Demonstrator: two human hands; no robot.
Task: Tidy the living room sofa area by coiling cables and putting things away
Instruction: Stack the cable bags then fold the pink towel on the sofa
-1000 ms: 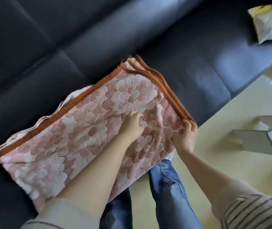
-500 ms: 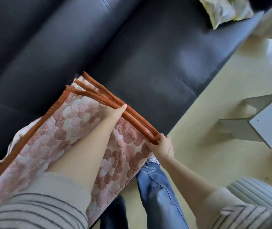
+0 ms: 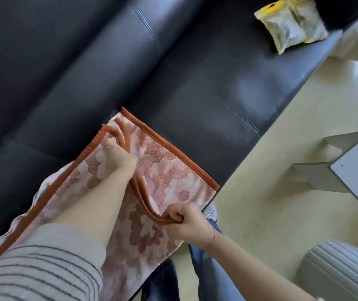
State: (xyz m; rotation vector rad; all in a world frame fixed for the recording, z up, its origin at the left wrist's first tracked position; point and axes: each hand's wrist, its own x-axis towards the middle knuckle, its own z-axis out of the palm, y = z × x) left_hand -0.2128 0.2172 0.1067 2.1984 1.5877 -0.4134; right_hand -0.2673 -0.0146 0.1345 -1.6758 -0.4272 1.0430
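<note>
A pink flowered blanket (image 3: 169, 170) with an orange-brown border lies folded on the seat of the black leather sofa (image 3: 206, 88). My left hand (image 3: 117, 157) grips the upper layers' border near the far corner. My right hand (image 3: 186, 222) pinches the same bordered edge at the near corner, by the sofa's front. The top layers are lifted and drawn back toward me, baring the layer beneath. No cable is in view.
A clear plastic packet with yellow print (image 3: 291, 25) lies on the sofa seat at the far right. A grey low table (image 3: 356, 166) stands on the pale floor to the right. My jeans-clad legs (image 3: 208, 268) stand against the sofa front.
Both hands have gone from resting flat on the blanket to gripping its bordered edge, and have pulled the top layers back leftward, uncovering the layer below. The view has swung right along the sofa.
</note>
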